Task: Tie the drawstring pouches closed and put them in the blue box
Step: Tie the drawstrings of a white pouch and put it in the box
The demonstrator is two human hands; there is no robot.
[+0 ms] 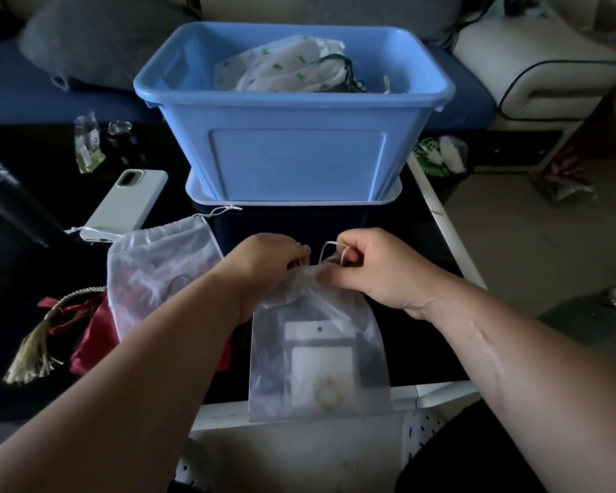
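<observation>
- While a red pouch [93,339] and white pouch [157,275] lie left on the counter [388,222], left hand [264,265] fingers pinch the neck of the sheer pouch [320,361], front centre.
- Right hand [381,268] fingers grip its cord loop [329,249], I think.
- Blue box [296,161] sits behind.

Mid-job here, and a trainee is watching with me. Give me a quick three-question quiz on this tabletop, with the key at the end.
1. True or false: the blue box already holds a pouch with green print.
2. The left hand and right hand grip the clear pouch at: A its bottom corners; B its gathered neck and cord; C its side seams.
3. Fill in: the phone lies to the box's ___.
Key: 1 true; 2 B; 3 left.
</observation>
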